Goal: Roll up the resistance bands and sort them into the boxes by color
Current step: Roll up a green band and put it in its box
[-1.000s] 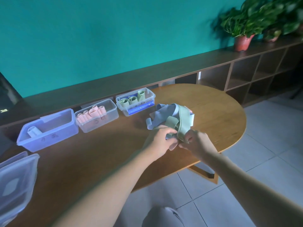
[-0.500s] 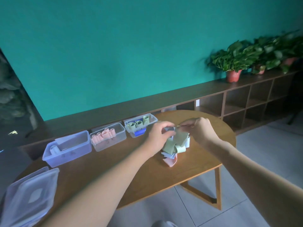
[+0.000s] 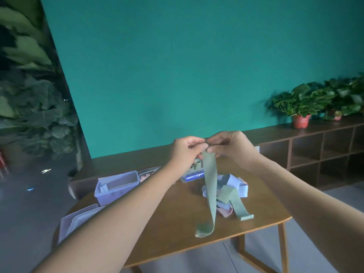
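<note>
Head camera looks forward and down, close over the table (image 3: pixel 167 229).

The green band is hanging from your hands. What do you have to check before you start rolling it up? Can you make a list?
1. Both hands hold the top end: left hand and right hand pinch the green band: ok.
2. Band hangs free of the pile of bands: cannot tell; another green strip lies there.
3. Lower end untwisted: not ok, it curls on the table.
4. Green box reachable: ok, just behind.
5. Green box has room: cannot tell, hands hide it.
</note>
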Tool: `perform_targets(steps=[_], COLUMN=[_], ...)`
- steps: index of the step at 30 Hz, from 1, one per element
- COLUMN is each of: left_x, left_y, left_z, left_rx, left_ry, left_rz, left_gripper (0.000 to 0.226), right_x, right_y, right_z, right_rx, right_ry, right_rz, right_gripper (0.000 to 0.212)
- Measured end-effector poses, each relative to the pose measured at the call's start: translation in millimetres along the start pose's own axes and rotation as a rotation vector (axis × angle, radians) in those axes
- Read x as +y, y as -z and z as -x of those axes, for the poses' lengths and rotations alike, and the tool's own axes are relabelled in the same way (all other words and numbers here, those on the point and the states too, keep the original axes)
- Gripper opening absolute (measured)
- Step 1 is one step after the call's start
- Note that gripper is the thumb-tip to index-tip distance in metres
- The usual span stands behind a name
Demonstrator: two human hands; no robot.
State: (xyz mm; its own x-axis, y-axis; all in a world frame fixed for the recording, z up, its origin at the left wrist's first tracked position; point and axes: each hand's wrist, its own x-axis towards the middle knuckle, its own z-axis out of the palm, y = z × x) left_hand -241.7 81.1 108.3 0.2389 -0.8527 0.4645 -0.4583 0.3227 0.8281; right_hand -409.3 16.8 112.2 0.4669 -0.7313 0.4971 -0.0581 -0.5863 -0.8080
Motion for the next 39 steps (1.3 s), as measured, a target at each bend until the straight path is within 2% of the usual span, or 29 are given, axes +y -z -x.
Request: perform_targets(steps=[5,8,14,21,27,30,34,39], left_x=[-1.9,-10.9,-56.9,-113.6,-128.1,-140.6,-173.2,-222.6], left_y=[46.5,69.5,105.3,131.2,148.4,153.6,136.9,92.5], left_z=[17.9,19.9,7.3,-46.6,-79.6,-69.2,-23.0,67.9], left_rx=[0.018,0.050,0.083,0.159,0.239,0.215,0.141,0.046], left_ry=[0.049,0.077,0.163,0.160,0.085,0.074,0.150,0.320], left_rz=[-0.141,-0.217,-0.175,-0.281,-0.400,-0.400,-0.341,-0.258], left_gripper=[0.004,0.011,0.013,0.024,0.015,0.007,0.004,0.012], right_x=[-17.7,-16.3,4.6,40.2,54.7,63.9,98.3,162.1], right_y=[-33.4,-58.1,-109.7,-156.7,-181.6,-188.9,-202.0,-214.5], right_z=[-4.0,-12.9,-46.3,-110.2,-153.2,-146.7,-108.7,-19.4], right_rx=[-0.052,-0.110,-0.149,-0.162,-0.111,-0.131,-0.166,-0.338], right_ry=[-0.024,-0.054,-0.068,-0.233,-0.169,-0.149,-0.224,-0.355], right_rz=[-0.010,0.075,0.128,-0.039,-0.119,-0.070,0.011,0.061], right_gripper=[0.022,0.019,0.006,0.004,0.005,0.005,0.013,0.009])
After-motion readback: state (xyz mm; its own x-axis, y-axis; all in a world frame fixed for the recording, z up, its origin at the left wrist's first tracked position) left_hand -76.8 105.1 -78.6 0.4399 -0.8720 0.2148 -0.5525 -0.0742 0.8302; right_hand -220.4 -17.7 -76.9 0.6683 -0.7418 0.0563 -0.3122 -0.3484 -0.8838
